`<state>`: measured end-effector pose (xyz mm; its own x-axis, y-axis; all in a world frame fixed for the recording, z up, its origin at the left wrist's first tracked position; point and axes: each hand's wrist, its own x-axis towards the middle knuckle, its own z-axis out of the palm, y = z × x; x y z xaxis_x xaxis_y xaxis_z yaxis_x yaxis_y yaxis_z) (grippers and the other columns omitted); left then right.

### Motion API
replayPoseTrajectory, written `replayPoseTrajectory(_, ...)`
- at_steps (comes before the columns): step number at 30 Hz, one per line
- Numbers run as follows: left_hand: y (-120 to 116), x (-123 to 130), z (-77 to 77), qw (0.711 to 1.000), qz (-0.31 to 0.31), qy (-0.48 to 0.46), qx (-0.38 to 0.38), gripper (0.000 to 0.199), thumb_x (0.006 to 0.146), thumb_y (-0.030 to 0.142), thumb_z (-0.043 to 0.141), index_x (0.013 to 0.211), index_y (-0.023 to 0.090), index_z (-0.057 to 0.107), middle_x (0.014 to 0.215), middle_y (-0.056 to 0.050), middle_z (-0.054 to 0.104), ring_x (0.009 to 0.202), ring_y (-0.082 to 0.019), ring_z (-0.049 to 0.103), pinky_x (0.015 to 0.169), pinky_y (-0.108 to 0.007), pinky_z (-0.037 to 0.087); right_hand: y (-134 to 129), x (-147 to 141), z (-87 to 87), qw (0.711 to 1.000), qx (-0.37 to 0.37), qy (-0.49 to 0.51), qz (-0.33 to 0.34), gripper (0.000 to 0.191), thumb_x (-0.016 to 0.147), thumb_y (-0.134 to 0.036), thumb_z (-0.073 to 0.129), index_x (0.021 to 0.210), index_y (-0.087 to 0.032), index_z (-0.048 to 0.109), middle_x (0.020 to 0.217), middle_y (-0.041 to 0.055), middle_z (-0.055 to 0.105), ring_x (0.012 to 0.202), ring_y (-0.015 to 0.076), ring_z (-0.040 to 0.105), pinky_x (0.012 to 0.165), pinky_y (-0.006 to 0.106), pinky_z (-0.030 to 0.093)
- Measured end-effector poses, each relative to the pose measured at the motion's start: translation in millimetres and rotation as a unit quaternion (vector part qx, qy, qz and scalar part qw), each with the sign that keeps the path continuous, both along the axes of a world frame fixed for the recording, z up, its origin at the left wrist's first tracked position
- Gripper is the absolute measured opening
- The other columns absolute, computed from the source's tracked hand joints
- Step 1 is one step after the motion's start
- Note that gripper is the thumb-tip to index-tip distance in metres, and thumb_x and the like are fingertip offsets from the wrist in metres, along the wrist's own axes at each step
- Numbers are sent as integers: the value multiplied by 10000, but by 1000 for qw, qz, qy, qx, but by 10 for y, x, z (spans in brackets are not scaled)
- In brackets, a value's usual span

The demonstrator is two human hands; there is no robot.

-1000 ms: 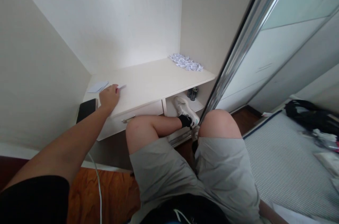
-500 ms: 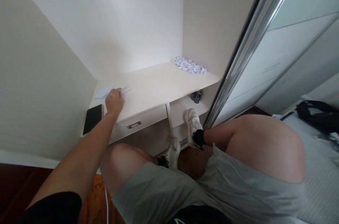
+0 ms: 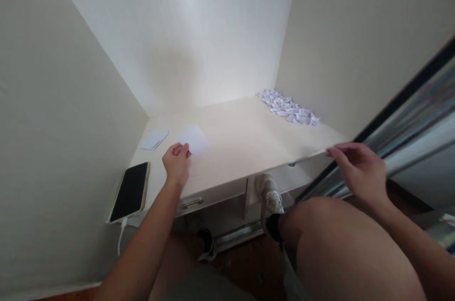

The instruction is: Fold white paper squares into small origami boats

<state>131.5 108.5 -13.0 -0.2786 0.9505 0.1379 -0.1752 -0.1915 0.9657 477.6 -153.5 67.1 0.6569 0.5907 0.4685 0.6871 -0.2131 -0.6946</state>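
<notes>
My left hand (image 3: pixel 177 161) is above the left part of the white desk top, pinching a small white sheet of paper (image 3: pixel 195 140) by its near edge. The sheet is slightly blurred. To the left of that hand lies a short stack of white paper (image 3: pixel 154 139). My right hand (image 3: pixel 360 168) is by the desk's right front edge, with thumb and fingertips drawn together and nothing visible between them. Along the right wall sits a heap of crumpled or folded white paper pieces (image 3: pixel 289 107).
A phone (image 3: pixel 131 192) with a white cable plugged in lies at the desk's left front corner. Below the desk top (image 3: pixel 234 144) are a drawer with a metal handle (image 3: pixel 192 203) and open shelves. A shoe (image 3: pixel 270 194) rests against the shelf. A metal-framed sliding door stands at right.
My left hand has drawn the paper sheet away from the stack toward the desk's middle. My right hand has come into view. The camera has turned left and closer to the desk.
</notes>
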Motion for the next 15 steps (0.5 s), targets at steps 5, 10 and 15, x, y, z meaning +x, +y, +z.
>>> replayPoseTrajectory(5,-48,-31,18,996,-33,-71,-40,447,582,374,930,837,173,624,636,80,522,622,-96,580,694,-260,568,1895,-779,-3,840,-119,336,408,274,823,-363,860,972,-178,722,1023,115,812,859,215,781,787,357,629)
replayPoseTrajectory(10,-94,-25,52,993,-34,-87,-76,431,597,347,967,850,167,668,622,76,558,627,-101,622,657,-234,569,2815,-1438,-304,758,-154,410,484,229,743,-227,891,883,-171,718,870,66,800,767,165,736,794,351,628)
replayPoseTrajectory(15,-112,-29,59,991,-29,-88,-99,408,595,325,979,821,162,682,636,45,621,627,-121,653,629,-243,584,2915,-1375,-512,736,-154,423,505,238,687,-200,893,868,-181,738,798,18,782,734,142,708,803,321,577)
